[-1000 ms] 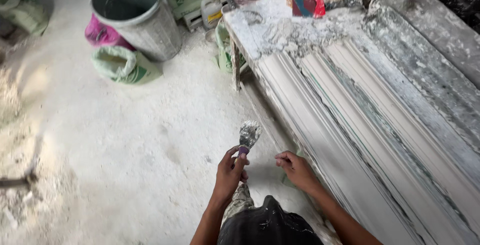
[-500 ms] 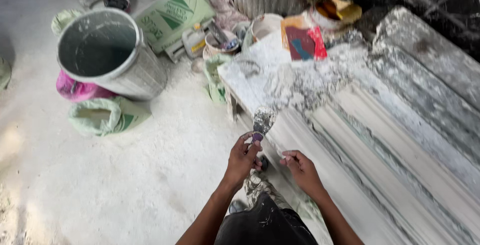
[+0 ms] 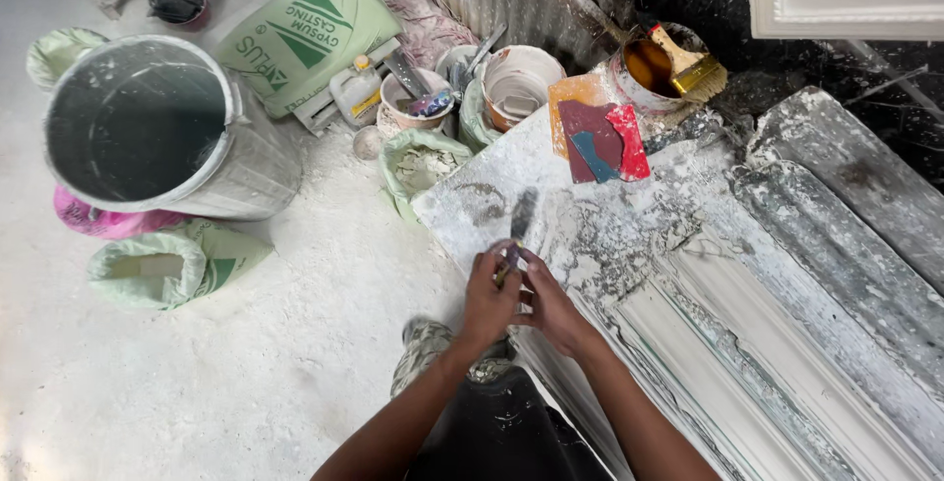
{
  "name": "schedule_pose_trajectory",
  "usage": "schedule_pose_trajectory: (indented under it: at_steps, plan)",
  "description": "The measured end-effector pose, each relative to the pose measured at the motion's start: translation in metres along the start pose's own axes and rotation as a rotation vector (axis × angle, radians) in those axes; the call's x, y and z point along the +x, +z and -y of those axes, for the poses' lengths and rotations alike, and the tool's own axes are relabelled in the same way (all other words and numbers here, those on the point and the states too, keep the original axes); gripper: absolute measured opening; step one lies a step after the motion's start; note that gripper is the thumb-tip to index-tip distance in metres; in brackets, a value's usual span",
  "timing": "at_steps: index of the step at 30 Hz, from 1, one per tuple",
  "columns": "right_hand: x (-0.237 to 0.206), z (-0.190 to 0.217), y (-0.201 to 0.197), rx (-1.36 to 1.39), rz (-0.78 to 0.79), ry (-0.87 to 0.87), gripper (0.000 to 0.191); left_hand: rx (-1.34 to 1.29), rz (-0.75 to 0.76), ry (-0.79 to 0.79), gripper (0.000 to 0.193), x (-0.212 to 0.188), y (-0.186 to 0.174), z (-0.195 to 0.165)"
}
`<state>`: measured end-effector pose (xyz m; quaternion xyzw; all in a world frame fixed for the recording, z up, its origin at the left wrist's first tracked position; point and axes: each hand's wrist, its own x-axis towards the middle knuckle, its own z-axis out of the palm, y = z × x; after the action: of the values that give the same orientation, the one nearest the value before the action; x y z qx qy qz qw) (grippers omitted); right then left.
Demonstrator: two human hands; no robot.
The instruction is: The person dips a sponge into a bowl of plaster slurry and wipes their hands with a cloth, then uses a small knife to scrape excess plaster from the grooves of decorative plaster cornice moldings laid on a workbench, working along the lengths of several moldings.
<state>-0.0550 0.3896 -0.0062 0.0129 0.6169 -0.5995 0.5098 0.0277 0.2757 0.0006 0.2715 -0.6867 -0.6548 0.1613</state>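
**Both hands on the scraper at the tabletop's near corner**

Your left hand (image 3: 489, 296) is closed around the handle of the scraper (image 3: 518, 228); the grip is tight, fingers wrapped, with the blurred dark blade pointing away from you over the plaster-caked tabletop (image 3: 590, 225); your right hand (image 3: 553, 306) presses against the left from the other side, its fingers curled at the same handle, though you cannot tell whether it truly clasps the tool or only steadies it; the two hands touch each other just at the tabletop's near edge. The scraper blade lies over a grey smear on the white surface; to its right runs the long moulded plaster cornice (image 3: 728, 343), ridged and crusted; beyond it, at the far end of the tabletop, a red and maroon spreader card (image 3: 629, 142) lies flat; just past that stands a tin of amber liquid (image 3: 649, 68) with a yellow brush (image 3: 693, 68) resting across it. On the dusty floor to your left stands a large grey bucket (image 3: 246, 166); a green plaster bag (image 3: 305, 38) lies behind it; a small open sack of powder (image 3: 423, 166) sits against the tabletop's corner.
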Motion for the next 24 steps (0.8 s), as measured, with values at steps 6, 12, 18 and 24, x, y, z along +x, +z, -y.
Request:
schedule_pose_trajectory:
  at_steps: [6, 12, 18, 24]
  plan:
    - [0.072, 0.014, 0.029, 0.060, -0.046, -0.166, 0.033, 0.463, -0.003, 0.286, 0.038, 0.047, -0.035, 0.025]
    - [0.151, 0.068, 0.054, -0.308, -0.295, -0.024, 0.043, 0.870, 0.120, 0.344, 0.063, 0.141, -0.086, 0.042]
    - [0.190, 0.099, 0.073, -0.509, -0.308, -0.051, 0.058, 0.964, 0.280, 0.456, 0.066, 0.209, -0.085, 0.059]
    - [0.183, 0.089, 0.071, -0.488, -0.372, 0.020, 0.054, 1.098, 0.353, 0.618, 0.056, 0.208, -0.079, 0.065]
